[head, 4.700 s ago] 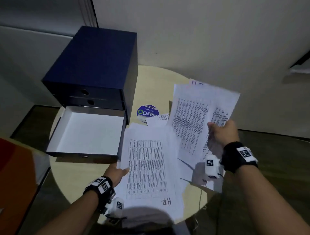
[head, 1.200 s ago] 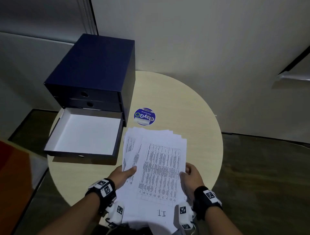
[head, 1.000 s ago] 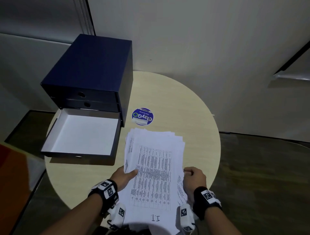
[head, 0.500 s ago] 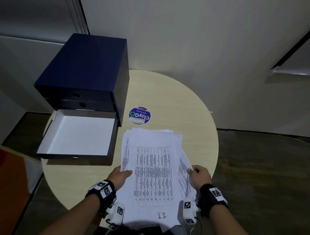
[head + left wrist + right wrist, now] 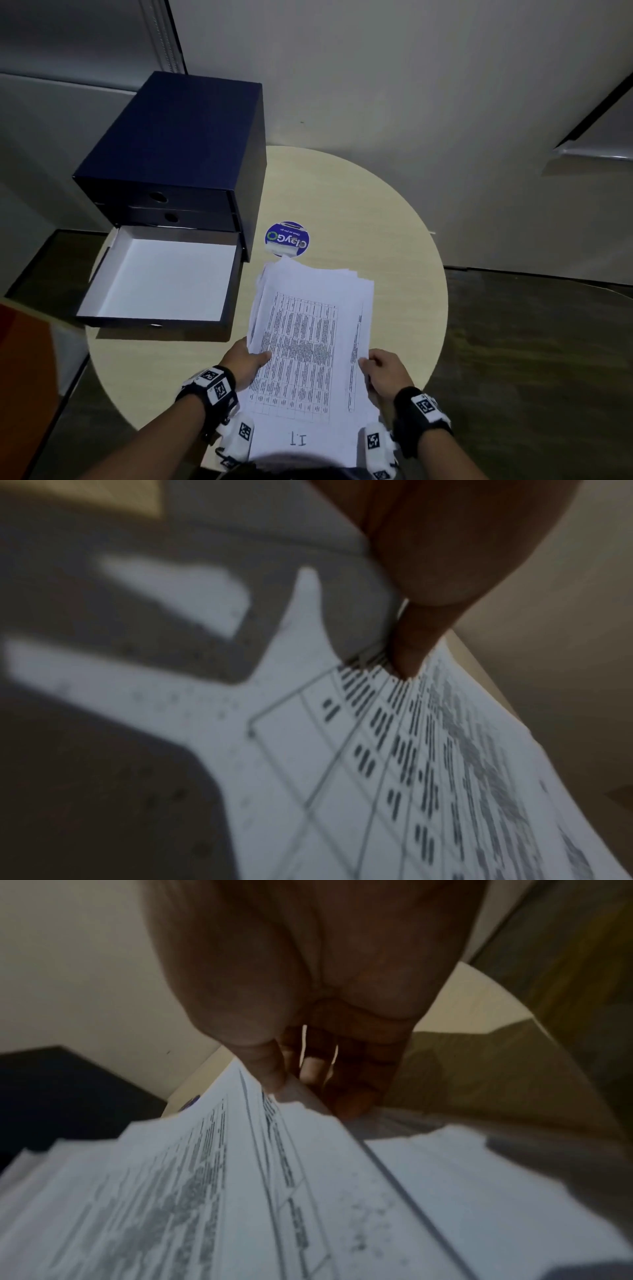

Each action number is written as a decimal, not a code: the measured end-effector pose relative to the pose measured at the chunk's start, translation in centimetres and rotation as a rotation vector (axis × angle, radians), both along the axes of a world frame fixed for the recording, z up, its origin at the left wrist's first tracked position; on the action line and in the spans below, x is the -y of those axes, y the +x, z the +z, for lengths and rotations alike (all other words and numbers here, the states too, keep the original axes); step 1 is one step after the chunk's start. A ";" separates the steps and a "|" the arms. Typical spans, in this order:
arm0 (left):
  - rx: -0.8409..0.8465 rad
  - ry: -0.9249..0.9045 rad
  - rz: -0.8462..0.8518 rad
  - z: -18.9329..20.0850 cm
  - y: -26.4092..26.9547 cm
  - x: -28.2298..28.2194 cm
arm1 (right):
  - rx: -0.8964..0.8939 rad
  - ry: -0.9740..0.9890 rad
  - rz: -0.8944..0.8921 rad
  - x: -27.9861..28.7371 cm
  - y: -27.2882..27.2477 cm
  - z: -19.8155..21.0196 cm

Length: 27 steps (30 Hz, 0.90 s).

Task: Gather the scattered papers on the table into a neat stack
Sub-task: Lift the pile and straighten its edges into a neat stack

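I see the round tabletop [image 5: 394,219] under both hands. Beyond my left hand [image 5: 244,363] stands a drawer box [image 5: 185,144]. The papers [image 5: 308,342] lie between my hands; left thumb on top, right hand [image 5: 385,371] pinching their edge.

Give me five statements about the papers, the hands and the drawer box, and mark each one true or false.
1. Both hands hold the paper stack, the left hand at its left edge and the right hand at its right edge. True.
2. The bottom drawer of the blue drawer box is shut. False: it is pulled out and open.
3. The top sheet carries a printed table. True.
4. The round blue sticker lies inside the drawer. False: it is on the table, beyond the papers.
5. The stack's far edges are perfectly flush. False: the sheets fan out unevenly there.
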State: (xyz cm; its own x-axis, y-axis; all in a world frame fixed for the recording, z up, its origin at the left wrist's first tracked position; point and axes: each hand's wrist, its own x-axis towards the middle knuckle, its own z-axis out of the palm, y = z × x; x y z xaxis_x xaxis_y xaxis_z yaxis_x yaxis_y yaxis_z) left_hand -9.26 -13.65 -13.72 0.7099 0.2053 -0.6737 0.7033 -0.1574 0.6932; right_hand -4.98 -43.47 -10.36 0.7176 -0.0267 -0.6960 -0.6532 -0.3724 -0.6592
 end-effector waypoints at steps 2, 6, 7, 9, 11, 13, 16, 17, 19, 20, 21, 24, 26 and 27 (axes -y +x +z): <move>0.035 0.004 0.042 1.1 0.2 0.5 | 0.091 -0.034 -0.031 0.1 0.2 0.6; 0.184 -0.106 0.071 5.4 1.0 1.3 | 0.105 0.175 -0.133 0.1 0.6 1.9; 0.223 -0.159 0.054 6.8 1.3 1.6 | 0.074 0.313 -0.173 0.1 0.8 2.4; 0.306 -0.228 0.023 10.0 2.1 1.8 | 0.106 0.456 -0.245 -0.3 1.5 3.9; 0.407 -0.196 -0.006 12.5 3.2 1.5 | 0.233 0.461 -0.270 -0.7 2.4 7.1; 0.490 -0.124 -0.048 14.7 4.2 1.1 | 0.416 0.397 -0.223 -0.9 3.2 10.1; 0.525 -0.145 0.004 15.8 5.0 0.9 | 0.517 0.257 -0.098 -1.1 4.6 11.6; 0.514 -0.177 0.063 15.7 5.1 0.8 | 0.534 0.221 -0.066 -1.3 4.6 11.6; 0.521 -0.202 0.144 15.5 5.2 0.7 | 0.537 0.172 -0.048 -1.9 4.3 11.0; 0.538 -0.183 0.147 15.5 5.2 0.8 | 0.529 0.176 -0.062 -2.4 4.0 10.8; 0.548 -0.175 0.143 15.6 5.3 1.0 | 0.535 0.172 -0.081 -2.9 3.9 10.5; 0.555 -0.191 0.130 16.3 5.6 1.3 | 0.590 0.189 -0.143 -3.3 3.7 10.3; 0.573 -0.218 0.153 16.5 6.0 0.8 | 0.630 0.296 -0.213 -3.4 3.8 11.0; 0.578 -0.238 0.177 16.3 6.3 0.4 | 0.643 0.334 -0.226 -3.4 3.9 11.3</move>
State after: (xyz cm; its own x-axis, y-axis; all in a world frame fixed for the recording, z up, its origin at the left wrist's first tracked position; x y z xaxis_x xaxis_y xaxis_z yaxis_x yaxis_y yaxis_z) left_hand -3.00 -14.02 2.54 0.9407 0.2452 -0.2343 0.2072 0.1311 0.9695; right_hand -1.06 -40.10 0.95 0.9868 -0.0832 -0.1391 -0.1387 0.0110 -0.9903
